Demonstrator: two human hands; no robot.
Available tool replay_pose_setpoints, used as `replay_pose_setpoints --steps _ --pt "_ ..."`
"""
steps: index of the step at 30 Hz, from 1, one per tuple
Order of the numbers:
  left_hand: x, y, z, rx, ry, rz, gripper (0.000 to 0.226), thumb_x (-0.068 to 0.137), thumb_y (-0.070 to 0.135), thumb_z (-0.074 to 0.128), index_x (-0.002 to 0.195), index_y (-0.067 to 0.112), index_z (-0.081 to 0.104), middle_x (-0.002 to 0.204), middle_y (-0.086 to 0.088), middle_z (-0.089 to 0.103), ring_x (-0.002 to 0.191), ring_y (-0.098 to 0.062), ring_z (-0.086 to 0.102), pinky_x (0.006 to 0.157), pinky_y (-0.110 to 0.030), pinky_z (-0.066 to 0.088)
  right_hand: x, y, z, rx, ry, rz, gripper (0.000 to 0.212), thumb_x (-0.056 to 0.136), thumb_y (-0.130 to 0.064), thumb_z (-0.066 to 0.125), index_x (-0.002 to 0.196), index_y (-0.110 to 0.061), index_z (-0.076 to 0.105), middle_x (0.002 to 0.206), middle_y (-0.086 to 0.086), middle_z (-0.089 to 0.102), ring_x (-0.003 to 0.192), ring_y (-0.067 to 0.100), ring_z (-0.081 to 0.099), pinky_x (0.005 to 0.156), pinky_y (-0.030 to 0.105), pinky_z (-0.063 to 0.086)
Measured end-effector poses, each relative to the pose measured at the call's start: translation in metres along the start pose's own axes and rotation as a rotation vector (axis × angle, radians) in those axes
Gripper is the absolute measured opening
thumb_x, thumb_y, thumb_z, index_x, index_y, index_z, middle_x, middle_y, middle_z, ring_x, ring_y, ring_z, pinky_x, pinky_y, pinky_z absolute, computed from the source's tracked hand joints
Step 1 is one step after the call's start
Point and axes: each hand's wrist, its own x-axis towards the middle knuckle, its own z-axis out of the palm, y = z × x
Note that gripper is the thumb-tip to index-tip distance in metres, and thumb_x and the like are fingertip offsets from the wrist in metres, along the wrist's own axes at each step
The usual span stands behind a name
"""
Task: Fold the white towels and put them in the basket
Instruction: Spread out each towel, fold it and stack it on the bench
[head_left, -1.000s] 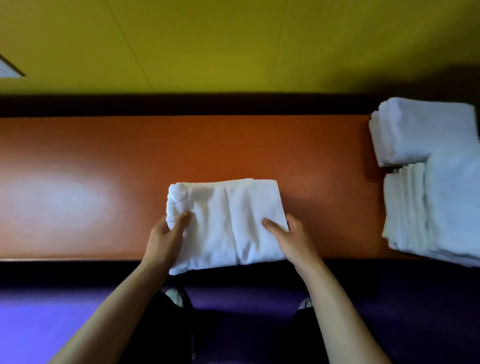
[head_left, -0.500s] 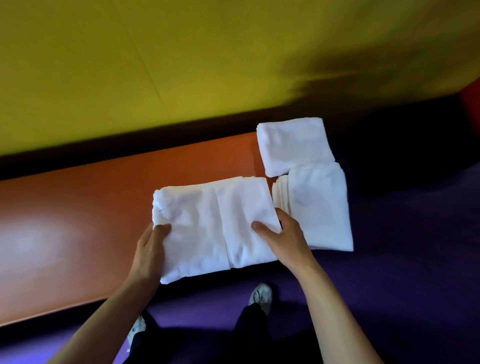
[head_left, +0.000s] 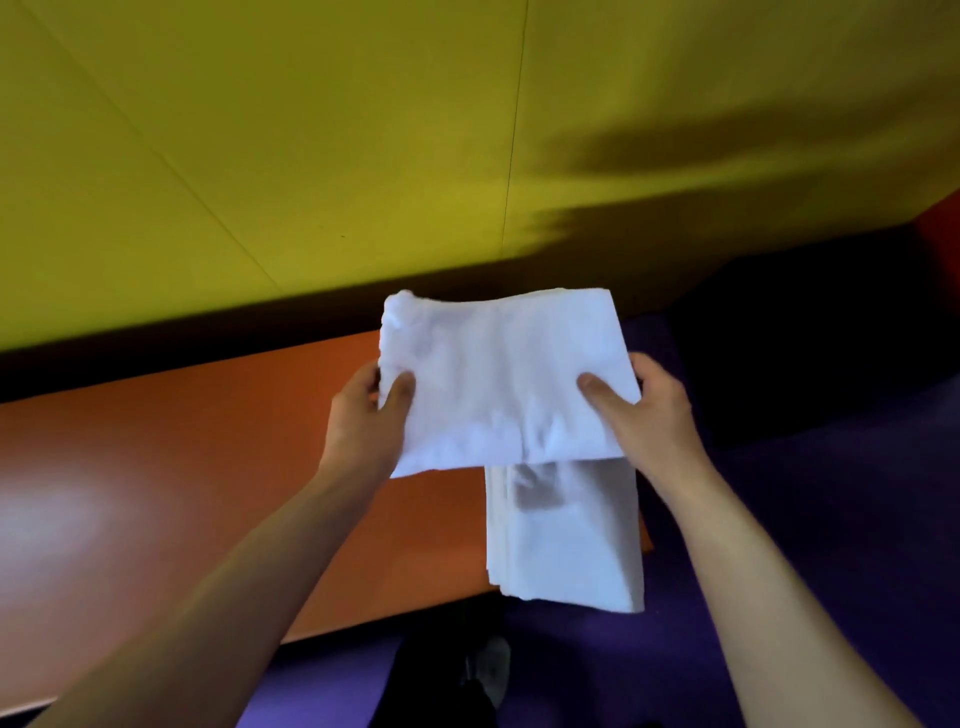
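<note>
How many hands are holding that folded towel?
2. The left hand grips the towel at its left edge and the right hand grips its right edge, holding it above a stack of towels.

A single head-worn camera is looking forward and down from above, close over the arms, which are reaching in from the bottom edge. It is facing the right end of the counter (head_left: 156, 467) and the yellow wall (head_left: 311, 156) behind. The view is tilting, so the counter's edge is running slantwise. The floor (head_left: 831, 519) is showing below.
</note>
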Motion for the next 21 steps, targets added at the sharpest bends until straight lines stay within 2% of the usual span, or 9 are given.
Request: replay_pose_setpoints --steps 2,4,6,9,11,13,15,18,21 --pt "0.025 0.011 0.018 -0.017 0.024 0.019 0.017 0.101 0.027 0.057 0.113 0.018 0.064 0.09 0.012 0.065 0.072 0.007 0.06 0.053 -0.006 0.041 0.03 0.0 -0.006 -0.019 0.042 -0.036 0.014 0.09 -0.031 0.073 0.102 -0.029 0.066 0.096 -0.013 0.071 0.086 0.002 0.069 0.066 0.019 0.054" --pt "0.045 0.019 0.035 -0.051 0.022 0.013 0.023 0.1 0.025 0.058 0.12 0.016 0.063 0.093 0.012 0.066 0.075 0.004 0.061 0.053 -0.006 0.042 0.057 0.004 -0.011 -0.029 0.086 -0.041 0.015 0.09 -0.032 0.072 0.103 -0.03 0.066 0.097 -0.013 0.071 0.089 0.007 0.07 0.074 0.029 0.058" --pt "0.059 0.021 0.049 -0.084 0.003 -0.008 0.032 0.096 0.021 0.057 0.128 0.019 0.059 0.101 0.01 0.067 0.082 -0.002 0.063 0.059 -0.015 0.047 0.08 0.012 -0.015 -0.073 0.125 -0.045 0.02 0.088 -0.035 0.072 0.106 -0.03 0.066 0.1 -0.013 0.071 0.091 0.009 0.07 0.082 0.039 0.06" --pt "0.077 0.005 0.066 -0.019 -0.072 -0.018 0.058 0.087 0.022 0.059 0.144 0.026 0.047 0.119 0.007 0.065 0.096 -0.009 0.067 0.075 -0.029 0.057 0.106 0.033 -0.014 -0.309 0.149 -0.115 0.054 0.086 -0.044 0.071 0.134 -0.033 0.05 0.119 -0.007 0.06 0.109 0.015 0.061 0.093 0.039 0.054" --pt "0.083 -0.013 0.078 0.122 -0.123 -0.034 0.064 0.09 0.024 0.059 0.15 0.03 0.039 0.134 0.006 0.061 0.112 -0.017 0.064 0.091 -0.042 0.057 0.113 0.053 -0.005 -0.582 0.048 -0.114 0.064 0.088 -0.052 0.065 0.143 -0.038 0.036 0.133 0.003 0.05 0.122 0.025 0.051 0.1 0.043 0.047" --pt "0.085 -0.028 0.088 0.189 -0.099 -0.078 0.056 0.096 0.026 0.057 0.15 0.029 0.04 0.14 0.005 0.058 0.121 -0.022 0.061 0.098 -0.048 0.054 0.111 0.07 0.007 -0.777 -0.063 -0.082 0.06 0.091 -0.058 0.056 0.143 -0.037 0.037 0.139 0.007 0.047 0.126 0.032 0.046 0.101 0.047 0.044" --pt "0.084 -0.036 0.095 0.208 -0.067 -0.095 0.051 0.1 0.025 0.055 0.15 0.026 0.041 0.142 0.004 0.056 0.122 -0.024 0.059 0.1 -0.047 0.053 0.106 0.083 0.012 -0.752 -0.063 -0.069 0.058 0.092 -0.06 0.053 0.143 -0.035 0.039 0.14 0.006 0.046 0.125 0.032 0.044 0.102 0.046 0.043" --pt "0.083 -0.038 0.099 0.209 -0.058 -0.096 0.049 0.103 0.026 0.052 0.15 0.025 0.038 0.144 0.004 0.054 0.12 -0.024 0.06 0.092 -0.038 0.054 0.104 0.087 0.009 -0.696 -0.04 -0.096 0.058 0.093 -0.058 0.054 0.143 -0.034 0.04 0.141 0.005 0.045 0.126 0.03 0.043 0.104 0.045 0.042" --pt "0.073 -0.038 0.096 0.215 -0.025 -0.083 0.049 0.102 0.03 0.053 0.148 0.024 0.038 0.144 0.002 0.052 0.119 -0.025 0.06 0.096 -0.044 0.054 0.093 0.085 0.001 -0.584 0.049 -0.147 0.054 0.092 -0.051 0.06 0.14 -0.032 0.045 0.14 0.002 0.049 0.124 0.027 0.046 0.103 0.046 0.045"
